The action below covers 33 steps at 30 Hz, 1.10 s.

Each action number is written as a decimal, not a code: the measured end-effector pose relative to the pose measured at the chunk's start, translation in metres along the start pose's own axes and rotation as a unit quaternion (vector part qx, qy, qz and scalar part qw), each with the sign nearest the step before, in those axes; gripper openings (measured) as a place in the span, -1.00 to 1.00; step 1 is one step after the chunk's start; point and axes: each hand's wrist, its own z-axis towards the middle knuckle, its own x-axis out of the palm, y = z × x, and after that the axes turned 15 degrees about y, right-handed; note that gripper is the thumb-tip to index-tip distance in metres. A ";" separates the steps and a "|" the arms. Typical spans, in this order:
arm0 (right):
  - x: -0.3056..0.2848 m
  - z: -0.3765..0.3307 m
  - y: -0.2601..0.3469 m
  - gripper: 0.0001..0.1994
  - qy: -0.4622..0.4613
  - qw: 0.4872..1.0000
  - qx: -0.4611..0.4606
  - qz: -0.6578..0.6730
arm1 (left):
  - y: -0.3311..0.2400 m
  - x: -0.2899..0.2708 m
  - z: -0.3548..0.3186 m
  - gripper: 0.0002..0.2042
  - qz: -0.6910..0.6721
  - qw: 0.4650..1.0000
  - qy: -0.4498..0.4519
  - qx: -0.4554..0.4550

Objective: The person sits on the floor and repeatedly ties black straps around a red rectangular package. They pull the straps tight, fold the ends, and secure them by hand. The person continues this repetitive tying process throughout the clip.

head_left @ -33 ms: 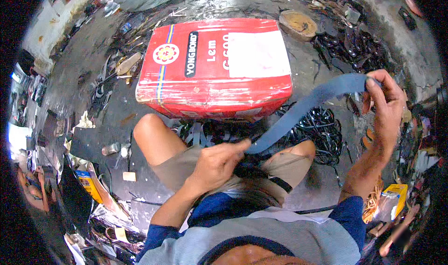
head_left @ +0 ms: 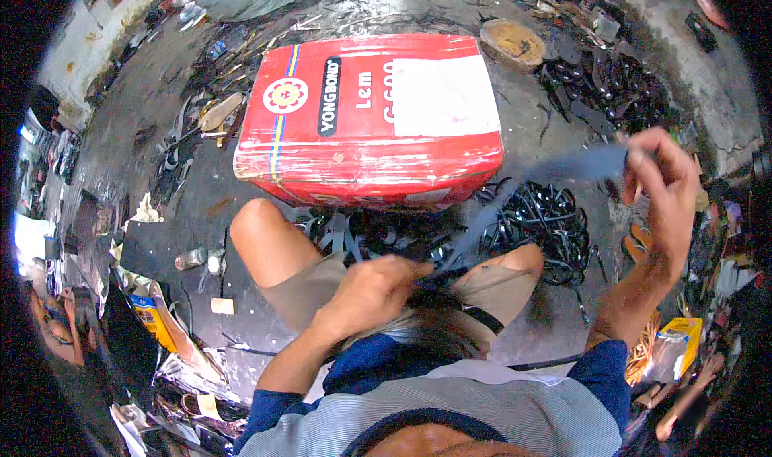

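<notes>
A long grey-blue strap point(head_left: 563, 171) stretches slantwise from my lap up to the right, and it looks blurred. My left hand point(head_left: 370, 292) is closed around its lower end, above my lap between my bare knees. My right hand point(head_left: 663, 175) is raised at the right and pinches the strap's upper end. Behind the strap, a heap of black loops and straps point(head_left: 539, 224) lies on the floor by my right knee.
A large red carton point(head_left: 370, 119) stands on the dark floor just beyond my knees. A round wooden block point(head_left: 511, 43) sits behind it, with more black pieces point(head_left: 603, 83) to its right. Scraps and tools litter the left side, and a yellow packet point(head_left: 679, 332) lies at lower right.
The strap looks motion-blurred now. Both hands keep hold of its ends in roughly the same places.
</notes>
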 end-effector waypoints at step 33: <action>0.137 0.140 -0.028 -0.71 0.111 0.952 -0.093 -0.268 | 0.006 -0.157 0.158 -0.73 0.010 0.977 -0.205 0.062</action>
